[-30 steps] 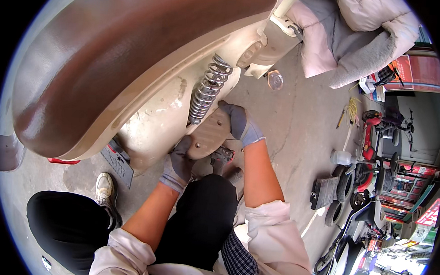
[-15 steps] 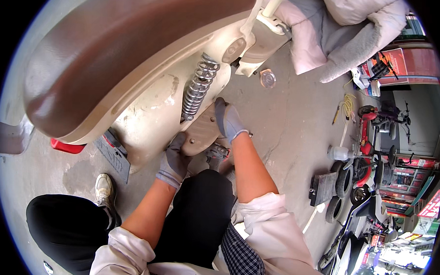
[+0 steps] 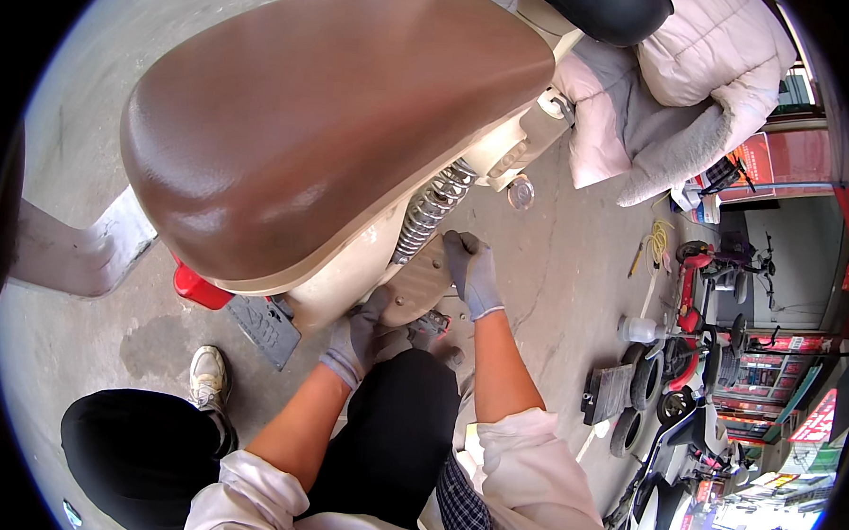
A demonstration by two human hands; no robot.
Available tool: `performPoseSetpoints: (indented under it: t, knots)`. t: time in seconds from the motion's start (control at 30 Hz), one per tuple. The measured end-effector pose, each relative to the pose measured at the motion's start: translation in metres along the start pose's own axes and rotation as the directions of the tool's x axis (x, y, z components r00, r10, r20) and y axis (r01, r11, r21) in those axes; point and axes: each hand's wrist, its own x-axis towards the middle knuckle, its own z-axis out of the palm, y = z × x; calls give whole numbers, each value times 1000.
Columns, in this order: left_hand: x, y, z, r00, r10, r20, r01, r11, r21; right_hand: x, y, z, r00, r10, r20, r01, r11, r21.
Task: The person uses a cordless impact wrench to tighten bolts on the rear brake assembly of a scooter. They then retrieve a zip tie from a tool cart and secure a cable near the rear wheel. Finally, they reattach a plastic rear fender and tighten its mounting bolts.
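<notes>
A scooter with a brown seat (image 3: 336, 119) and cream body stands in front of me. Beside its chrome shock spring (image 3: 431, 213) is a beige rounded cover (image 3: 418, 286) with small holes. In a grey glove, my right hand (image 3: 472, 272) has its fingers closed round the cover's right edge. My left hand (image 3: 357, 338), gloved too, grips the lower left edge, its fingertips partly hidden by the cover and scooter body. Below the cover, a grey and red tool (image 3: 431, 324) shows in part near my knee.
A licence plate (image 3: 265, 329) and red tail light (image 3: 199, 285) stick out at the scooter's rear. A pink padded cover (image 3: 703, 59) hangs at the front. Tyres (image 3: 645, 379), a dark box (image 3: 608, 391), a yellow cord (image 3: 658, 239) and parked scooters (image 3: 697, 305) are to the right.
My view has shifted, so more of the seat top shows and the hands appear lower and farther right. Both hands keep their hold on the cover.
</notes>
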Motion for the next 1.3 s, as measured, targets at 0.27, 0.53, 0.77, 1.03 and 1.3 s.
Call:
performPoseSetpoints:
  t: [0.27,0.53,0.77,1.03,1.3]
  knots:
    - [-1,-9,3,985,103,135,-67,966,-249,-7,1,1,1000,-10,-17,12,994,111]
    - [-6,-1,5,978,150,144,-123,976,-180,-15,-17,12,979,-9,-202,59,969,242]
    - [-14,-18,12,966,242,93,-246,969,34,-25,36,14,990,142,-17,-64,541,839]
    - [-20,-17,19,985,170,-11,-170,985,17,-21,23,17,986,133,102,-148,413,899]
    - [-23,-10,28,976,169,-138,-154,982,111,-6,18,15,995,99,-10,-70,760,647]
